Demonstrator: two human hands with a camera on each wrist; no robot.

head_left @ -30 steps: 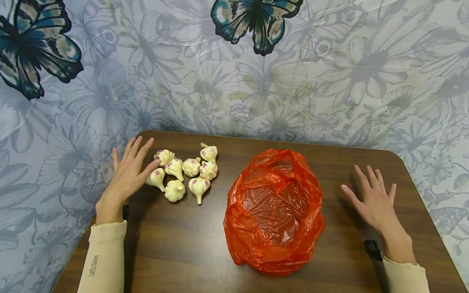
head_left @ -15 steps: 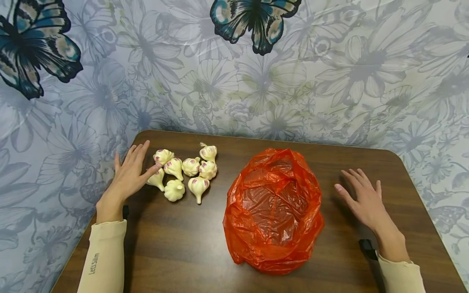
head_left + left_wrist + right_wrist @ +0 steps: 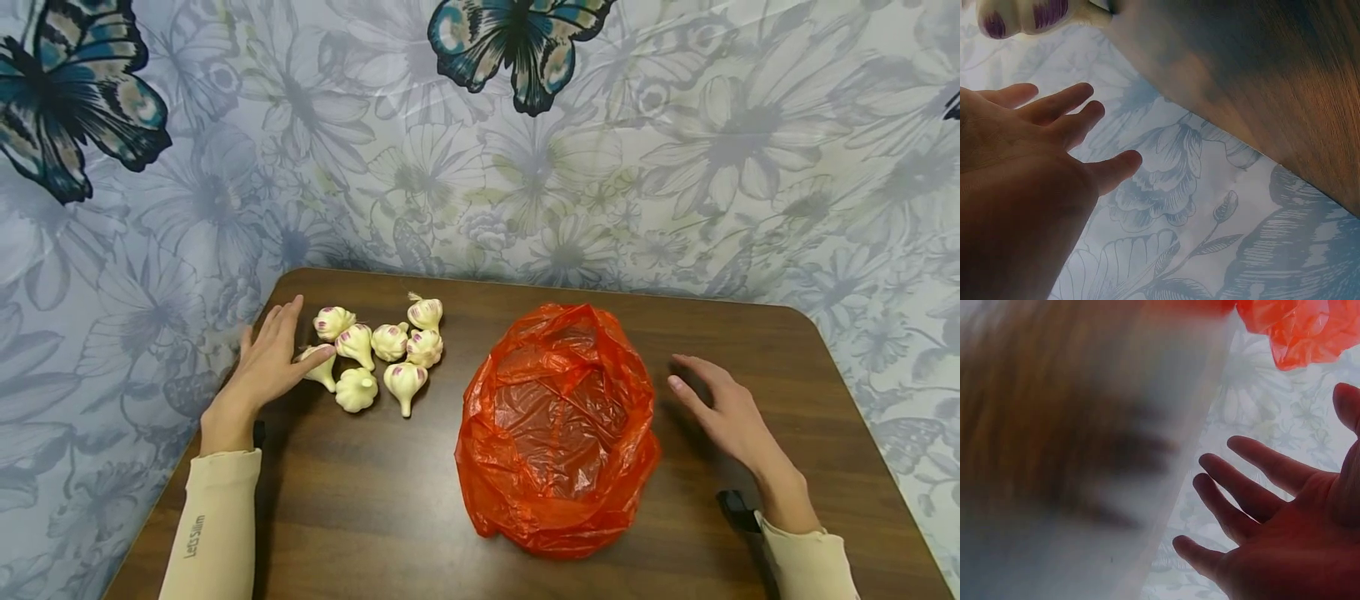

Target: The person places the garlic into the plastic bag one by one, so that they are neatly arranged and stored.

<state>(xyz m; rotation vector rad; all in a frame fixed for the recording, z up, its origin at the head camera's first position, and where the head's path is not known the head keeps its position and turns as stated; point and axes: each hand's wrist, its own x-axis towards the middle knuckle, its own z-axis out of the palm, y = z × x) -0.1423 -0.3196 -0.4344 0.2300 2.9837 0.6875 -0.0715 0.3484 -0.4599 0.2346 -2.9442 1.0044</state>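
My left hand (image 3: 266, 364) hovers at the table's left side with fingers extended, its thumb overlapping the leftmost garlic bulb (image 3: 322, 377) in the head view. Several more white bulbs with purple streaks lie in a loose group to its right, among them a front garlic bulb (image 3: 406, 384). One garlic bulb (image 3: 1022, 15) also shows at the top of the left wrist view. A red plastic bag (image 3: 555, 442) stands with its mouth spread wide, and its inside is visible. Right of the bag is my right hand (image 3: 731, 417), holding nothing, its fingers straight and spread in the right wrist view.
The brown wooden table (image 3: 360, 508) has rounded far corners. Close behind it rises a floral wall covering (image 3: 480, 192) with butterfly figures such as the middle butterfly (image 3: 521, 50). A black wrist strap (image 3: 737, 510) shows below the right hand.
My right hand has moved left toward the red bag and turned somewhat onto its side. My left hand has shifted only slightly, its thumb lower over the leftmost bulb. Bulbs and bag stay put.
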